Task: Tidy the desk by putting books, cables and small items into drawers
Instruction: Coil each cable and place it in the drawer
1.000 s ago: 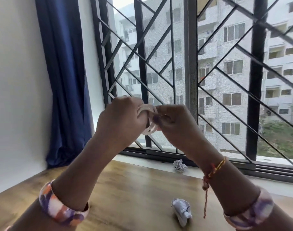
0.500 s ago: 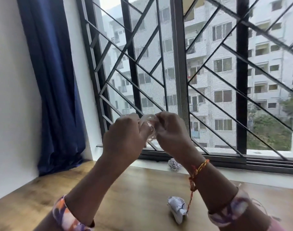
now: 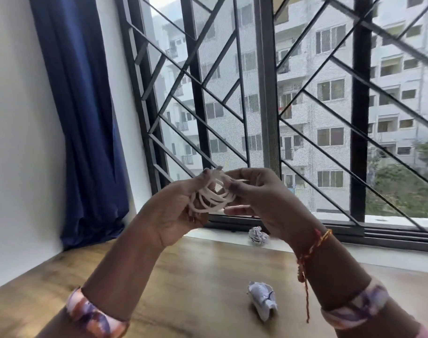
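Note:
A white cable wound into several loops hangs in the air in front of the window, above the wooden desk. My left hand holds the coil from the left, its fingers curled around the loops. My right hand pinches the coil's upper right part between thumb and fingers. Both hands meet at the coil, well above the desk.
Two crumpled paper balls lie here: one on the desk in front, one on the white sill by the window frame. A blue curtain hangs at the left, beside the white wall. A black window grille fills the back.
The hands have drawn slightly apart and turned, so the cable's loops now hang open between them instead of being bunched tight. The view has tilted and shifted a little.

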Demonstrator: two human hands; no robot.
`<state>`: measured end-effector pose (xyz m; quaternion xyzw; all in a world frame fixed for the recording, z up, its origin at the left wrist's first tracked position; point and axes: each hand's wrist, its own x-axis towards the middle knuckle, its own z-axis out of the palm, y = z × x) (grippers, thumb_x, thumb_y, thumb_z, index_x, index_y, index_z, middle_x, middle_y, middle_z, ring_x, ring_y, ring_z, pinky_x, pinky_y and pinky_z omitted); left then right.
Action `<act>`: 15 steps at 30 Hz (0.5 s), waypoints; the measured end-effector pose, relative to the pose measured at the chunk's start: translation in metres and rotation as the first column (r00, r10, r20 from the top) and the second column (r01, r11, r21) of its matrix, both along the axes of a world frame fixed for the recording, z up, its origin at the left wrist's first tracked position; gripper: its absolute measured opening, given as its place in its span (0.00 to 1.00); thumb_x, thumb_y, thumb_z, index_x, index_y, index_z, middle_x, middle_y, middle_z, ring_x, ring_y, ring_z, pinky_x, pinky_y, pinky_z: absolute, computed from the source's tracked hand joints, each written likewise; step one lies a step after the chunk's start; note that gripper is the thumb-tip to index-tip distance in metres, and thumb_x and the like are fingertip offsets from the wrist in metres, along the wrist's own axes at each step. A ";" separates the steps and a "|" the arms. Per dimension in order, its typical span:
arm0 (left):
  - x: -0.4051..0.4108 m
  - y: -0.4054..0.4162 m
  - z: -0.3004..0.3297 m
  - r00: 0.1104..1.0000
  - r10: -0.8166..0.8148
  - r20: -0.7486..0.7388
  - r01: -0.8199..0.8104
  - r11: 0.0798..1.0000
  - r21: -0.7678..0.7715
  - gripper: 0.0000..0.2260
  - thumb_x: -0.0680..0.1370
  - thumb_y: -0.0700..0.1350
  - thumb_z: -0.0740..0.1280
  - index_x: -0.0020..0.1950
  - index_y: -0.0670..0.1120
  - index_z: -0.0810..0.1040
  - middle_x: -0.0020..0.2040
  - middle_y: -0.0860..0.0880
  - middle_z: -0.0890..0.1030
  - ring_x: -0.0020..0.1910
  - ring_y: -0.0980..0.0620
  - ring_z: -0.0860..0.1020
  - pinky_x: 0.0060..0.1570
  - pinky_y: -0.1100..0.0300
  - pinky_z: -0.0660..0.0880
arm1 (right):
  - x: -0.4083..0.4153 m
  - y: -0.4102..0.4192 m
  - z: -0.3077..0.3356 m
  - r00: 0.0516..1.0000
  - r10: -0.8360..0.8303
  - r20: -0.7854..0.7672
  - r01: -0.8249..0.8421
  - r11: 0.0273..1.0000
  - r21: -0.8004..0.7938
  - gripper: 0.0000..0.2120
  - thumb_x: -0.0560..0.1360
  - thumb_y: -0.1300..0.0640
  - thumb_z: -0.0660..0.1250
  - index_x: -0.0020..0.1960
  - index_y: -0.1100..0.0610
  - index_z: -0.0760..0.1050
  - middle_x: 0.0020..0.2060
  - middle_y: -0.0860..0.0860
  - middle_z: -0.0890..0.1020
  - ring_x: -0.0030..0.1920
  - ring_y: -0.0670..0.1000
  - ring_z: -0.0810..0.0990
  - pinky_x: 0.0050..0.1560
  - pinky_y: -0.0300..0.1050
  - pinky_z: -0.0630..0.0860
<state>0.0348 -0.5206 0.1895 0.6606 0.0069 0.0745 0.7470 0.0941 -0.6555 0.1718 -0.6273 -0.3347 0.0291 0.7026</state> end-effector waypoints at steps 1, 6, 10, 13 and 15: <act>0.000 -0.001 0.001 1.000 0.013 -0.001 -0.013 1.000 -0.003 0.11 0.68 0.50 0.67 0.42 0.43 0.79 0.31 0.50 0.76 0.27 0.56 0.71 0.25 0.66 0.66 | 0.001 -0.001 0.000 0.997 -0.020 0.074 0.020 1.000 -0.001 0.07 0.76 0.64 0.64 0.53 0.60 0.77 0.41 0.56 0.82 0.38 0.51 0.79 0.40 0.46 0.76; 0.001 -0.005 0.003 0.999 0.022 0.049 -0.029 0.990 0.135 0.13 0.70 0.52 0.65 0.43 0.42 0.78 0.31 0.51 0.73 0.25 0.59 0.67 0.23 0.66 0.63 | -0.004 -0.003 0.001 0.955 -0.042 0.294 0.030 0.999 0.045 0.07 0.71 0.64 0.70 0.49 0.62 0.81 0.48 0.63 0.83 0.47 0.66 0.81 0.46 0.58 0.78; -0.006 -0.015 0.009 0.996 -0.026 0.087 -0.001 0.954 0.299 0.10 0.76 0.48 0.64 0.41 0.44 0.78 0.34 0.50 0.72 0.28 0.59 0.66 0.23 0.68 0.64 | -0.003 -0.010 0.006 0.981 -0.093 0.168 0.056 0.976 0.212 0.08 0.70 0.59 0.68 0.44 0.64 0.79 0.45 0.60 0.83 0.37 0.50 0.80 0.34 0.43 0.78; -0.005 -0.023 0.013 0.967 0.090 0.240 -0.221 0.764 0.607 0.14 0.79 0.46 0.61 0.35 0.46 0.77 0.28 0.53 0.73 0.25 0.60 0.67 0.25 0.68 0.65 | -0.002 -0.011 0.013 0.995 -0.086 0.052 0.070 0.963 0.261 0.09 0.74 0.58 0.65 0.43 0.65 0.77 0.38 0.58 0.82 0.31 0.50 0.80 0.29 0.44 0.79; 0.000 -0.026 0.013 0.889 0.187 0.417 -0.451 0.507 0.734 0.10 0.78 0.47 0.59 0.41 0.44 0.76 0.31 0.51 0.74 0.29 0.54 0.69 0.29 0.61 0.66 | -0.001 -0.009 0.019 0.993 -0.117 -0.007 0.114 0.946 0.303 0.11 0.77 0.58 0.62 0.40 0.63 0.76 0.33 0.55 0.80 0.27 0.48 0.79 0.26 0.40 0.76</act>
